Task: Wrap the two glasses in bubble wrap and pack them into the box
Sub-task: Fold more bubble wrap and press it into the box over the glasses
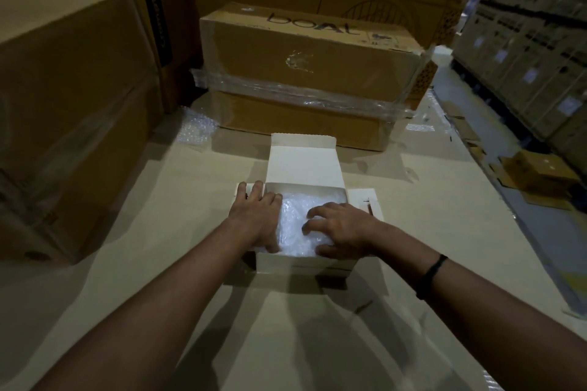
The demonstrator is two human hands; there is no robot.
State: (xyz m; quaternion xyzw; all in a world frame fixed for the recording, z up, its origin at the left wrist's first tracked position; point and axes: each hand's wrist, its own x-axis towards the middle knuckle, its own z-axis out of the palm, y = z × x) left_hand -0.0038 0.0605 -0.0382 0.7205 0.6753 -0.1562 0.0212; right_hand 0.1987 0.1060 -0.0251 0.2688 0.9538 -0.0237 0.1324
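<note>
A small white cardboard box (301, 263) stands open on the cardboard surface in front of me, its lid flap (303, 162) lying back. Inside it lies a bundle of bubble wrap (295, 225); no bare glass shows through it. My left hand (257, 219) rests flat on the box's left edge and flap, thumb down inside against the wrap. My right hand (340, 228) presses on top of the wrap with fingers spread, thumb at the box's near wall. Neither hand grips anything.
A loose piece of bubble wrap (195, 130) lies at the back left. Large brown cartons (63, 89) stand to the left, and a film-wrapped carton stack (305, 79) sits behind the box. The surface's right edge drops to a floor with small boxes (536, 171).
</note>
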